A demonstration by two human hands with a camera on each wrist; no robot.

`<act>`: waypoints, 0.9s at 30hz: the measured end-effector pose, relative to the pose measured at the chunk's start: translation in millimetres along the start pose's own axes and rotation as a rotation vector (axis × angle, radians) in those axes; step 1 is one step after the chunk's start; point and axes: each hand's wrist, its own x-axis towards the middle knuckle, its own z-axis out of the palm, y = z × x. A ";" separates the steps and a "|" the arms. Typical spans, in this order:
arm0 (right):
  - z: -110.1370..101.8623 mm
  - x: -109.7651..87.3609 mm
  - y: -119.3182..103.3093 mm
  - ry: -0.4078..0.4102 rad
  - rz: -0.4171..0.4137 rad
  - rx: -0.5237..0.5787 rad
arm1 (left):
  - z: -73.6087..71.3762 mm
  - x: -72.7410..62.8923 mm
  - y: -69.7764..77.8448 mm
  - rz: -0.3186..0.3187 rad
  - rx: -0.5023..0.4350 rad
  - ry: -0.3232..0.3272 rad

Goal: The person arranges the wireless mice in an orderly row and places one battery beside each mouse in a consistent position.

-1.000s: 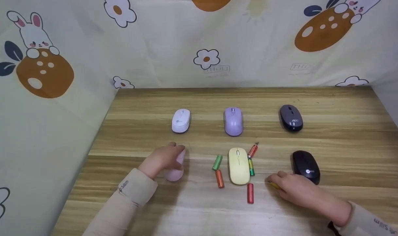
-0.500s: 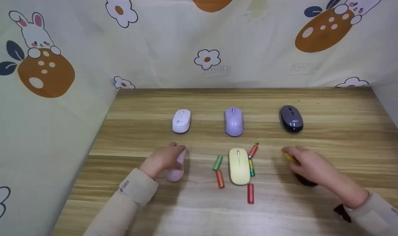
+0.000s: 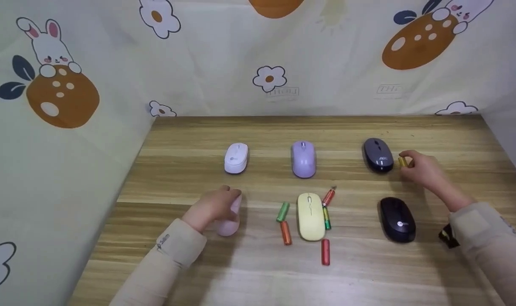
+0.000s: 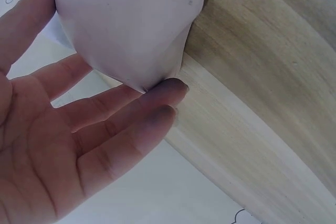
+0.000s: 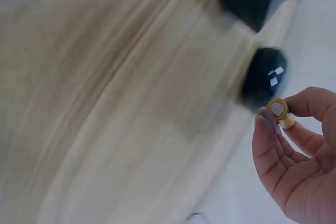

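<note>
My left hand (image 3: 213, 207) grips a pale pink computer mouse (image 3: 229, 227) at the left of the table; in the left wrist view the thumb and fingers lie around the mouse (image 4: 128, 24). At the right, my right hand (image 3: 427, 172) pinches a yellow battery (image 3: 403, 162) just right of the dark grey mouse (image 3: 378, 155). The battery's round end (image 5: 276, 109) faces the camera in the right wrist view, between thumb and fingers. Below that hand lies a black mouse (image 3: 397, 219).
A yellow mouse (image 3: 311, 216) lies mid-table with several batteries around it, among them a green one (image 3: 283, 211), an orange one (image 3: 286, 233) and a red one (image 3: 325, 252). Behind stand a white mouse (image 3: 236, 158) and a purple mouse (image 3: 303, 159). Patterned cloth (image 3: 215, 63) borders the table.
My right hand has carried the yellow battery from beside the black mouse, away from me and rightward, to the dark grey mouse's right side. My left hand stays on the pink mouse.
</note>
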 end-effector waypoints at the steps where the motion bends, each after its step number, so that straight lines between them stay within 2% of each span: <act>1: 0.4 3.8 2.7 -0.004 0.013 0.000 | -0.1 0.1 0.0 0.000 -0.005 0.000; 10: 3.8 27.5 15.8 -0.091 0.061 -0.059 | 0.2 0.6 0.1 0.043 0.005 0.006; 20: 7.5 34.6 17.9 -0.062 0.009 -0.084 | -1.0 -0.9 0.1 0.007 -0.044 -0.011; 27: 9.8 35.3 19.3 -0.021 -0.026 -0.090 | -0.8 0.6 -0.7 0.016 -0.046 -0.008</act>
